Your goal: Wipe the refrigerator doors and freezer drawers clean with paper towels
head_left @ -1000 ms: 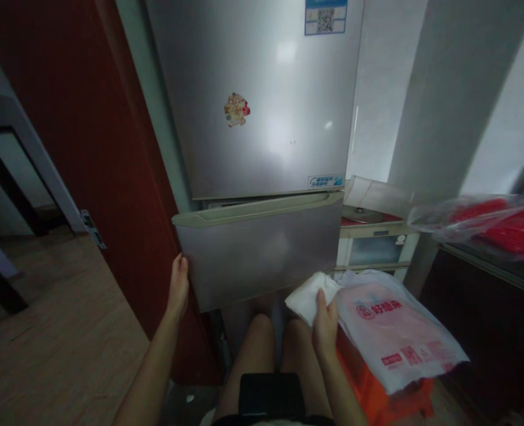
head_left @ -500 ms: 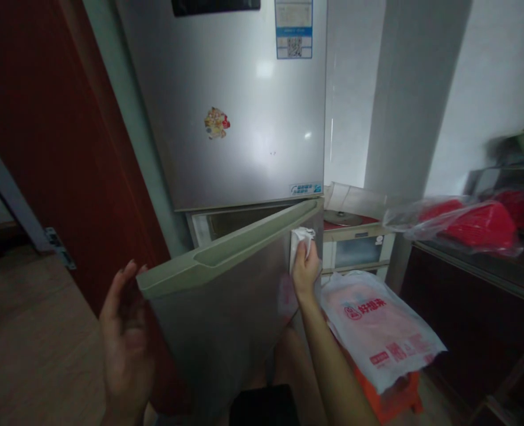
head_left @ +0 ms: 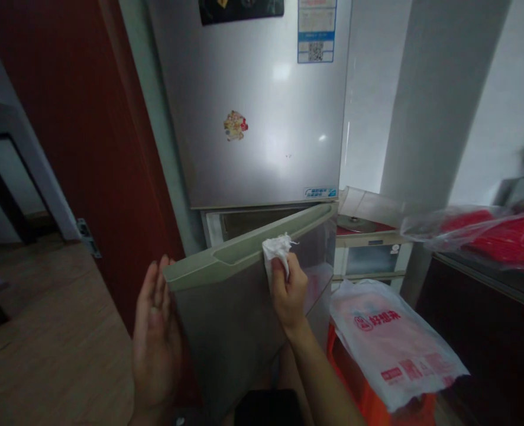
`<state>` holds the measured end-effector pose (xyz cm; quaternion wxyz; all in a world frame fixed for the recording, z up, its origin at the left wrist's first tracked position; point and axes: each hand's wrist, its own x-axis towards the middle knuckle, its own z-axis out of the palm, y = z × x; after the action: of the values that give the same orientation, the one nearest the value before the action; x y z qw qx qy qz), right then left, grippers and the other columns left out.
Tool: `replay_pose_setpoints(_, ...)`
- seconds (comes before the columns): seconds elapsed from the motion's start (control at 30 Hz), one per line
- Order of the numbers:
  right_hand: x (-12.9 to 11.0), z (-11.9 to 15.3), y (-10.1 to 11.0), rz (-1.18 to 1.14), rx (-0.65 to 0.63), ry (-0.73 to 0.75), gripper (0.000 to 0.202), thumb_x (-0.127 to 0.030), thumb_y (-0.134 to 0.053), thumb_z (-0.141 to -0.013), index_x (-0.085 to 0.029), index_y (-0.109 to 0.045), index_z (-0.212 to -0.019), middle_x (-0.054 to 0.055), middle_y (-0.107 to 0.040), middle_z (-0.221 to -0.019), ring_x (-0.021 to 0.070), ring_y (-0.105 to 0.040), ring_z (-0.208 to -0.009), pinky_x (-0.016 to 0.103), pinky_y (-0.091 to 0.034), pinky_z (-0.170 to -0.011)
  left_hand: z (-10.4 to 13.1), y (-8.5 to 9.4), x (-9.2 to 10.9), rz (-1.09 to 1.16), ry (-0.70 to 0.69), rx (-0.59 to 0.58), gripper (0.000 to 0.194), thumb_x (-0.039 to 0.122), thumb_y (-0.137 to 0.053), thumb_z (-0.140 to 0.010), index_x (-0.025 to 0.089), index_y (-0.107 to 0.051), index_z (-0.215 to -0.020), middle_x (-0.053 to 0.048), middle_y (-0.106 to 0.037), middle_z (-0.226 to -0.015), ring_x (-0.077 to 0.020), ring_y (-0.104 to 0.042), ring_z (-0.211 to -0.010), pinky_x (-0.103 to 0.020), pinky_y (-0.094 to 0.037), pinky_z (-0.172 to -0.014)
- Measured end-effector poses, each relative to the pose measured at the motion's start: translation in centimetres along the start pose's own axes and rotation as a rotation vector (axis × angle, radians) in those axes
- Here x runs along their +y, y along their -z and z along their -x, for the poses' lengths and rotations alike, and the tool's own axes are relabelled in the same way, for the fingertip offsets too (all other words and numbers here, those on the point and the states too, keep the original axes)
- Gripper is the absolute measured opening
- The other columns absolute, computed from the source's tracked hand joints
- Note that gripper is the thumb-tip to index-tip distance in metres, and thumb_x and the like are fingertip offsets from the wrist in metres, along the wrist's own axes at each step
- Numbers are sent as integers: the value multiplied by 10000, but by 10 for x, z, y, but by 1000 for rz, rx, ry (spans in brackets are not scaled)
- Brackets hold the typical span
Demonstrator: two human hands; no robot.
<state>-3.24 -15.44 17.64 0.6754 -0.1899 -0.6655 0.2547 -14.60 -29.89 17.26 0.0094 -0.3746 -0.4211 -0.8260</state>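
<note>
The lower refrigerator door (head_left: 230, 313) stands ajar, its pale green top edge with a recessed grip slanting toward me. My right hand (head_left: 289, 290) is closed around a crumpled white cloth (head_left: 276, 245) and presses it to the door's front face, just under the top edge. At the door's free left edge is my left hand (head_left: 155, 337), fingers stretched out and holding nothing; whether its palm touches the edge I cannot tell. Above, the silver upper refrigerator door (head_left: 262, 118) is closed and bears a cartoon sticker (head_left: 235, 125).
A brown-red wooden door (head_left: 89, 118) with a metal latch stands at left. To the right, a white plastic bag (head_left: 399, 343) lies on an orange stool (head_left: 372, 408). Behind it is a white cabinet (head_left: 371, 260); red items in clear plastic (head_left: 501, 236) sit on a dark counter.
My right hand has moved the cloth leftward along the door's upper front. The left hand stays by the free edge with its fingers straighter. The camera view has shifted left.
</note>
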Motion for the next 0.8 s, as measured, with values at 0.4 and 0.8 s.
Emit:
replay_pose_setpoints(0.4,-123,-65,-44,385,-853,413,314,-420,-390,-1033,-240,-645,-1059,28,-738,-931,199,-687,-842,250,-365,-651,15,29,-24,-259,220,133,612,534,-732,-738,252,-631,-1271,-78,-601,-1402,-345,-488,-1354,-489,-414,-1129)
replay_pose_setpoints(0.8,-130,-90,-68,562,-1112,587,348,-461,-409,-1020,-253,-657,-1146,107,-740,-1017,276,-702,-938,330,-477,-730,8,25,-27,-35,320,161,634,476,-805,-693,239,-638,-1257,-95,-624,-1377,-327,-521,-1329,-494,-407,-1132)
